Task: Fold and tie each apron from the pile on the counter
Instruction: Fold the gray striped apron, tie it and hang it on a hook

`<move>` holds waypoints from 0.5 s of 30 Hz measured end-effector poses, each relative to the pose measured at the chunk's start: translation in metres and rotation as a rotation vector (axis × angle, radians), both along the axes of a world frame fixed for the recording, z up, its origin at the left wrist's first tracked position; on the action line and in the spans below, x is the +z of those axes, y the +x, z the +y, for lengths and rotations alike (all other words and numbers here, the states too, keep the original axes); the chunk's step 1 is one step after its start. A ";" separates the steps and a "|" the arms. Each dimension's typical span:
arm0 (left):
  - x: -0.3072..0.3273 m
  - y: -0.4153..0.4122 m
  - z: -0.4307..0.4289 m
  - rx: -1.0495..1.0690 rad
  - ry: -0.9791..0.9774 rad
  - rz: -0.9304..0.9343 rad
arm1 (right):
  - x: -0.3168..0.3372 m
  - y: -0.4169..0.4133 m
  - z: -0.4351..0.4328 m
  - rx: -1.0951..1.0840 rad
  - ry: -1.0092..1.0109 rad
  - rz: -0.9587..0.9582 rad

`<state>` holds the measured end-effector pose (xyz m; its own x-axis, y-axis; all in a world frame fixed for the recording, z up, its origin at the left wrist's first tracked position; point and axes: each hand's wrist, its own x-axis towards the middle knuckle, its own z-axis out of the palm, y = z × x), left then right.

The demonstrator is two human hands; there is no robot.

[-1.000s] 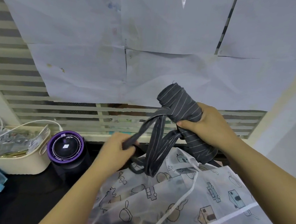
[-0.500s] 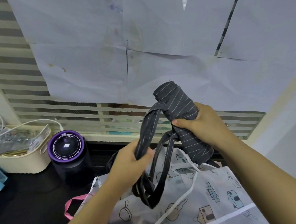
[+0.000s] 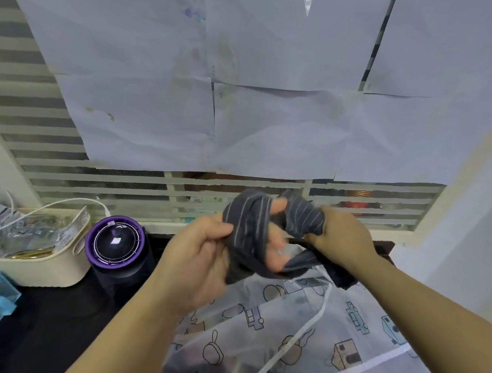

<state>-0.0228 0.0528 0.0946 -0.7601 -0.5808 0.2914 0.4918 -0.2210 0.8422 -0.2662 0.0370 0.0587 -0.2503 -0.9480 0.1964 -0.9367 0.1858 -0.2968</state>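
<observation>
fingers of left hand and right hand clutch the striped apron, aloft over the printed apron.

A: What sort of place is this?
B: A home, probably a kitchen corner: dark counter under a slatted window covered with paper sheets.
A: What else says so?
B: A cream basket of packets, a purple-rimmed appliance, a printed apron lying on the counter.
</observation>
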 end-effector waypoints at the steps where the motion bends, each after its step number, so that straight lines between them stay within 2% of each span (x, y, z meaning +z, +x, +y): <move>1: 0.007 -0.002 -0.003 -0.083 0.031 0.036 | -0.002 0.006 0.001 0.031 -0.016 0.084; 3: 0.021 -0.008 -0.006 -0.114 0.108 0.106 | -0.002 0.015 0.004 0.106 -0.020 0.225; 5: 0.033 -0.020 -0.006 0.129 0.143 0.074 | 0.001 0.021 0.008 0.180 -0.002 0.288; 8: 0.042 -0.035 -0.011 0.538 0.043 -0.040 | 0.003 0.025 0.014 0.251 -0.033 0.319; 9: 0.043 -0.040 -0.015 0.615 0.067 -0.054 | 0.004 0.026 0.015 0.261 -0.053 0.325; 12: 0.048 -0.045 -0.024 0.744 0.295 0.011 | 0.003 0.027 0.016 0.279 -0.101 0.320; 13: 0.047 -0.045 -0.025 0.775 0.302 -0.006 | 0.003 0.026 0.016 0.278 -0.117 0.309; 15: 0.042 -0.044 -0.024 0.850 0.238 -0.155 | 0.003 0.023 0.017 0.260 -0.143 0.283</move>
